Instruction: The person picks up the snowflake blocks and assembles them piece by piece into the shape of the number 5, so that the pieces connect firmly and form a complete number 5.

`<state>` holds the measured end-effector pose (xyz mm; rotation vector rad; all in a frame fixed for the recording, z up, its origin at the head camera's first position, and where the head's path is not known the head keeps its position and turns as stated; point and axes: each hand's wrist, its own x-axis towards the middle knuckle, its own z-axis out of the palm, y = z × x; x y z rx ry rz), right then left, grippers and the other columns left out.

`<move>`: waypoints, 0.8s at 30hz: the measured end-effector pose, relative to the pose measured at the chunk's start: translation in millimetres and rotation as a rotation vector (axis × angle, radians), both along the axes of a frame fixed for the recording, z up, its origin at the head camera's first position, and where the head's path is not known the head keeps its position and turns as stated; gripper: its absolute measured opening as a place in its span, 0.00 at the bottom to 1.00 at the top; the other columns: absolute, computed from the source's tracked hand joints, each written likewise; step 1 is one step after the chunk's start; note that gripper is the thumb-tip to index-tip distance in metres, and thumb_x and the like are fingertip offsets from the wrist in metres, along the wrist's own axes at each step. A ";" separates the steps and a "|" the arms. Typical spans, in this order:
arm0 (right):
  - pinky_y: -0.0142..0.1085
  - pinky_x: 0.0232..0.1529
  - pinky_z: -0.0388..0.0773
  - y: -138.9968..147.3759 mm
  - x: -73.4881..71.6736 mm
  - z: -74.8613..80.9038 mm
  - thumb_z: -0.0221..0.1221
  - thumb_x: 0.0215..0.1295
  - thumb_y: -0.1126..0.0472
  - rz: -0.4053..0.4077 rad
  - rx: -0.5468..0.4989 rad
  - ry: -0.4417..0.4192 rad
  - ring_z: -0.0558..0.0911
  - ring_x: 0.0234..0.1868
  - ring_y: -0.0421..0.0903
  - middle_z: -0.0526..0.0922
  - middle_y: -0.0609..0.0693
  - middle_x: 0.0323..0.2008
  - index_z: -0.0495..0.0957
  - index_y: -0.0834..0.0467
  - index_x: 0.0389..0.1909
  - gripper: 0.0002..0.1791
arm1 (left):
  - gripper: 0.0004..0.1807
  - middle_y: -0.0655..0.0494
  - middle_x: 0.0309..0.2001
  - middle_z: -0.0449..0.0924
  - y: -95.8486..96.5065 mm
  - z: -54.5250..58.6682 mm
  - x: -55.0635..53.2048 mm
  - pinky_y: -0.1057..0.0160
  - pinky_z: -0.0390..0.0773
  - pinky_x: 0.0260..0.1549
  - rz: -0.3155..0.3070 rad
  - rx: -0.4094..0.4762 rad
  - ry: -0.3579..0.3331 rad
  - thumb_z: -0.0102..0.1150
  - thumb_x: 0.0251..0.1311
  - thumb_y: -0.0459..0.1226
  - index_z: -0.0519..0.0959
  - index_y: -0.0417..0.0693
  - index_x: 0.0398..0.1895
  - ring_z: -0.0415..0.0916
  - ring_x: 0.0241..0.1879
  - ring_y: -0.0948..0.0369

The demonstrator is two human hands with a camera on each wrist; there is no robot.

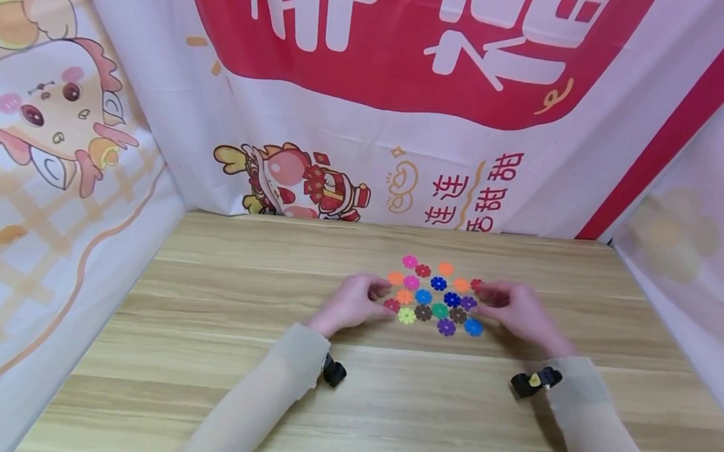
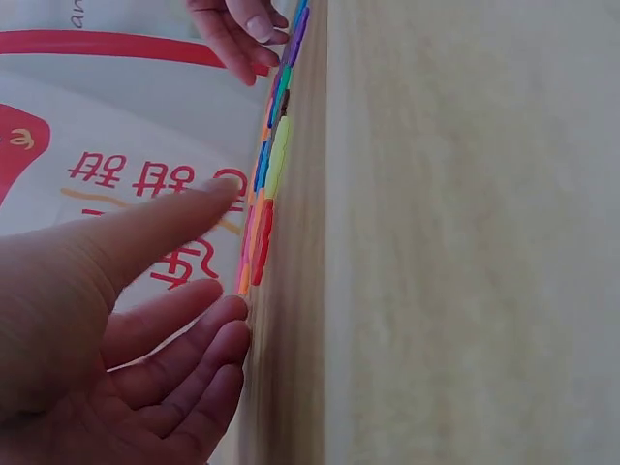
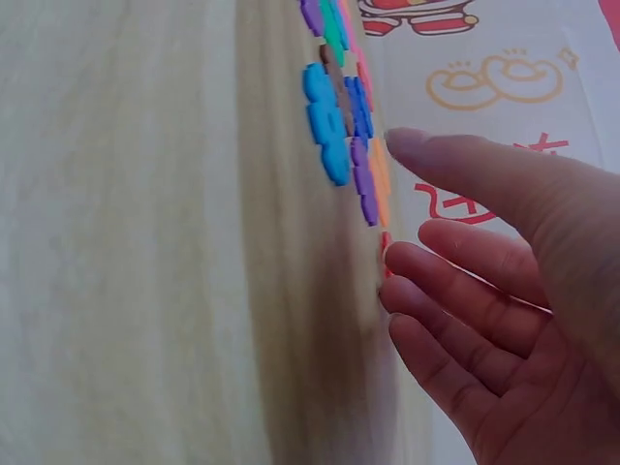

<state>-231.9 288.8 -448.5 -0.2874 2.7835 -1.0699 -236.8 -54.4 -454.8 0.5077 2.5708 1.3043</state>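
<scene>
Several flat flower-shaped plastic discs lie spread on the wooden table, among them a green disc (image 1: 440, 310), a yellow-green disc (image 1: 407, 315) and a light blue disc (image 1: 473, 327). At the left edge of the group is my left hand (image 1: 357, 301), its relaxed fingers around a red disc (image 1: 391, 304) and nothing gripped. My right hand (image 1: 516, 312) is at the opposite edge, thumb beside a purple disc (image 1: 468, 303) and fingertips right at a small red disc (image 1: 476, 285). In the right wrist view its fingers are loosely bent, with a gap between thumb and fingers.
The wooden table (image 1: 388, 396) reaches back to a printed cloth (image 1: 356, 127) hanging behind it. More patterned cloth (image 1: 104, 222) hangs along the left side, and a pale cloth (image 1: 702, 229) along the right. Black straps with small cameras (image 1: 334, 371) sit at both wrists.
</scene>
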 end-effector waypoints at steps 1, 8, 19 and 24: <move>0.49 0.53 0.81 -0.1 0.0 -0.8 0.70 0.66 0.54 0.001 0.001 -0.006 0.82 0.50 0.52 0.84 0.55 0.53 0.80 0.60 0.60 0.24 | 0.31 0.53 0.51 0.82 0.1 -0.2 -0.5 0.60 0.78 0.51 -0.002 -0.018 0.009 0.79 0.53 0.40 0.80 0.42 0.61 0.77 0.48 0.59; 0.52 0.55 0.79 -0.9 -2.7 -3.3 0.68 0.68 0.57 0.018 0.006 -0.022 0.81 0.52 0.54 0.83 0.56 0.53 0.82 0.60 0.57 0.20 | 0.21 0.58 0.45 0.83 3.4 -2.1 -7.0 0.61 0.78 0.48 -0.035 -0.125 0.080 0.79 0.53 0.40 0.86 0.46 0.49 0.77 0.44 0.61; 0.47 0.47 0.79 -3.0 -7.5 -8.2 0.69 0.67 0.58 0.015 0.052 0.033 0.79 0.45 0.51 0.82 0.53 0.46 0.84 0.59 0.54 0.17 | 0.14 0.61 0.38 0.82 8.9 -4.6 -10.5 0.63 0.78 0.42 -0.014 -0.140 0.084 0.79 0.53 0.39 0.86 0.49 0.41 0.76 0.38 0.63; 0.42 0.43 0.78 -3.5 -8.2 -9.7 0.68 0.67 0.58 -0.005 0.051 0.006 0.78 0.42 0.50 0.82 0.51 0.43 0.84 0.57 0.54 0.16 | 0.14 0.60 0.35 0.80 9.2 -3.2 -8.9 0.64 0.79 0.39 0.001 -0.113 0.068 0.79 0.53 0.36 0.82 0.49 0.39 0.76 0.36 0.62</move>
